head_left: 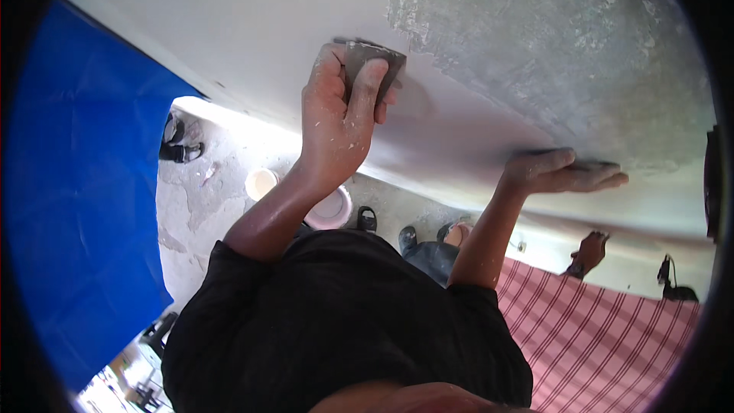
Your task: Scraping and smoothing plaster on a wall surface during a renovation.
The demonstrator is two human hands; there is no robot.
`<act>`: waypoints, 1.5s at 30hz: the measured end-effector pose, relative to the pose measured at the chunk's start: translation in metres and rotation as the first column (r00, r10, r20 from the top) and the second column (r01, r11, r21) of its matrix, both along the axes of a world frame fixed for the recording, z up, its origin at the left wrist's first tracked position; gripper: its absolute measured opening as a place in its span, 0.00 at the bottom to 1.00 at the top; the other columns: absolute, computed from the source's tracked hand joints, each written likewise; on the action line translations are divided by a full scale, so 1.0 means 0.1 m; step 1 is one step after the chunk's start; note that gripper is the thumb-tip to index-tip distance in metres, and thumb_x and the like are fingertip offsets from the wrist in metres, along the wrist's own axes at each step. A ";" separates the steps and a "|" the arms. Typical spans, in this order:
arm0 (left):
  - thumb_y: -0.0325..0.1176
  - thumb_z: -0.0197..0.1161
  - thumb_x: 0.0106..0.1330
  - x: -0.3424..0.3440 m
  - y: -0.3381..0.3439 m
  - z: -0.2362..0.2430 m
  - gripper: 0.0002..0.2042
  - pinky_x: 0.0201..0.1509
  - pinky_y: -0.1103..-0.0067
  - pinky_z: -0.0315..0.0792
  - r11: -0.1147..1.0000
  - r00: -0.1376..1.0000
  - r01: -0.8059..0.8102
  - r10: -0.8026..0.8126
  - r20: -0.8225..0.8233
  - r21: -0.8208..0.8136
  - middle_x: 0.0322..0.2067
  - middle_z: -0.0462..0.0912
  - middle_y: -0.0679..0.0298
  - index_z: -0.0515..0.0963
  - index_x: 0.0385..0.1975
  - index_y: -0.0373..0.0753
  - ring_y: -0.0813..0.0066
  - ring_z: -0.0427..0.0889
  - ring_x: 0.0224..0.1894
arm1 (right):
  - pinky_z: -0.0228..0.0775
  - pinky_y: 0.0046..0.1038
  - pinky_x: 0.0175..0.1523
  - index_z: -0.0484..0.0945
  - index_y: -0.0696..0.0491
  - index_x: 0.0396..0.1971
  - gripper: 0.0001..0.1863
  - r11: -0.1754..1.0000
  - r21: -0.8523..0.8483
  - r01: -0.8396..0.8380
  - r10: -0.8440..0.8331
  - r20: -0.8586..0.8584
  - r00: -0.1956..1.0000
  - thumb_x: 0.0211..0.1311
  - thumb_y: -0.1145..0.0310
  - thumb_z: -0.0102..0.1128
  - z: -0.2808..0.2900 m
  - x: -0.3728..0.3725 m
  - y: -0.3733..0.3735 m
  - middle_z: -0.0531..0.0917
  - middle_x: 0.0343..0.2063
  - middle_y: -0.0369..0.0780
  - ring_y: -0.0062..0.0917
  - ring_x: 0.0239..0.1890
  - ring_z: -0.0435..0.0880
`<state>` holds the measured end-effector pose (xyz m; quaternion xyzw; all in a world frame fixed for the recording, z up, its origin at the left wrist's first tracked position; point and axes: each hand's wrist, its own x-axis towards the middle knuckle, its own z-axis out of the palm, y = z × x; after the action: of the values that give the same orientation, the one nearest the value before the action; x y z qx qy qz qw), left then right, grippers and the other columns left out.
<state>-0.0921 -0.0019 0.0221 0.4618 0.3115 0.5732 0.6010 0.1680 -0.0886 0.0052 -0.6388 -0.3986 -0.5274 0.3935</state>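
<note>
My left hand [336, 118] grips a thin, dark grey rectangular pad [391, 63], perhaps a scraper or abrasive piece, against the smooth white plastered wall [229, 15]; my thumb lies across its face and white dust speckles my skin. To the upper right, the wall carries a rough, mottled grey-green patch [550, 46]. My right hand [558, 172] rests open on the wall along that patch's lower border, fingers stretched out together and nothing in it.
Blue sheeting [84, 183] fills the left side; pink plaid cloth [589, 336] the lower right. Another person's hand [592, 252] touches the wall low right, near a black corded object [673, 287]. A cream bucket [261, 182], pink basin [330, 206] and several feet [183, 153] are on the floor.
</note>
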 end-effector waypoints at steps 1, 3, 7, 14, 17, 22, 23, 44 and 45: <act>0.36 0.56 0.76 0.01 0.01 -0.03 0.10 0.21 0.86 0.64 0.997 0.998 -0.005 0.010 -0.058 0.080 0.23 0.80 0.64 0.73 0.37 0.35 0.86 0.71 0.18 | 0.36 0.54 0.77 0.45 0.60 0.74 0.36 0.999 0.011 -0.048 0.048 -0.018 0.999 0.77 0.51 0.34 -0.01 -0.01 0.01 0.40 0.75 0.57 0.51 0.78 0.37; 0.35 0.56 0.76 0.01 0.01 -0.01 0.09 0.22 0.86 0.63 0.988 0.991 -0.028 0.047 -0.125 0.153 0.24 0.80 0.65 0.72 0.37 0.35 0.87 0.70 0.18 | 0.38 0.54 0.77 0.45 0.60 0.74 0.36 0.999 -0.035 -0.042 0.042 0.005 0.999 0.77 0.52 0.34 -0.01 0.01 -0.02 0.38 0.74 0.58 0.51 0.78 0.37; 0.35 0.56 0.76 0.00 -0.10 0.17 0.09 0.20 0.87 0.61 0.996 0.996 0.043 -0.050 -0.080 -0.084 0.23 0.79 0.64 0.73 0.38 0.34 0.86 0.70 0.17 | 0.38 0.56 0.76 0.45 0.61 0.74 0.36 0.996 -0.020 -0.090 0.090 -0.012 0.996 0.77 0.53 0.35 0.00 0.01 -0.01 0.37 0.74 0.59 0.52 0.77 0.37; 0.35 0.55 0.77 0.03 -0.16 0.14 0.10 0.13 0.88 0.57 0.994 0.999 -0.032 0.028 -0.039 -0.105 0.20 0.78 0.64 0.72 0.37 0.34 0.87 0.66 0.12 | 0.37 0.58 0.74 0.48 0.64 0.72 0.35 0.989 0.013 -0.149 0.147 0.069 0.987 0.77 0.54 0.36 0.03 -0.03 -0.01 0.41 0.73 0.61 0.55 0.76 0.39; 0.35 0.55 0.77 -0.03 -0.12 0.16 0.10 0.13 0.88 0.57 0.984 0.985 -0.173 0.173 -0.005 -0.045 0.20 0.78 0.64 0.72 0.37 0.34 0.87 0.66 0.12 | 0.37 0.58 0.74 0.49 0.64 0.72 0.35 0.993 -0.013 -0.115 0.116 0.076 0.990 0.77 0.54 0.37 0.03 -0.05 -0.04 0.40 0.73 0.61 0.54 0.76 0.39; 0.36 0.59 0.75 -0.09 -0.19 0.14 0.11 0.21 0.90 0.64 0.991 0.998 0.048 -0.052 -0.026 -0.127 0.25 0.81 0.65 0.75 0.41 0.33 0.87 0.74 0.22 | 0.38 0.59 0.74 0.49 0.63 0.72 0.35 0.987 0.006 -0.160 0.159 0.089 0.983 0.76 0.53 0.39 0.05 -0.06 -0.07 0.41 0.73 0.60 0.54 0.76 0.39; 0.36 0.59 0.75 -0.08 -0.21 0.14 0.11 0.21 0.90 0.64 0.991 0.998 0.049 -0.053 -0.028 -0.128 0.25 0.81 0.65 0.75 0.41 0.33 0.87 0.74 0.22 | 0.38 0.59 0.74 0.49 0.63 0.72 0.35 0.987 0.006 -0.159 0.158 0.087 0.984 0.76 0.53 0.39 0.05 -0.07 -0.09 0.41 0.73 0.60 0.54 0.76 0.39; 0.36 0.56 0.77 0.23 -0.16 0.19 0.11 0.15 0.88 0.56 0.995 0.999 -0.042 0.040 -0.027 -0.094 0.19 0.77 0.65 0.72 0.36 0.34 0.88 0.65 0.15 | 0.36 0.60 0.75 0.47 0.57 0.74 0.35 0.990 0.003 -0.140 0.140 0.036 0.990 0.76 0.53 0.38 0.05 0.21 -0.08 0.39 0.74 0.59 0.54 0.77 0.35; 0.36 0.58 0.76 0.25 -0.15 0.18 0.11 0.20 0.88 0.63 0.995 1.000 -0.019 0.017 -0.019 -0.102 0.24 0.80 0.63 0.73 0.40 0.33 0.87 0.72 0.21 | 0.36 0.60 0.75 0.47 0.57 0.74 0.35 0.990 0.009 -0.143 0.143 0.031 0.989 0.76 0.52 0.38 0.03 0.27 -0.09 0.39 0.74 0.59 0.54 0.77 0.35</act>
<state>-0.0672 -0.0171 0.0396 0.4330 0.3498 0.5577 0.6157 0.1952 -0.0972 0.0082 -0.5982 -0.4462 -0.5099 0.4278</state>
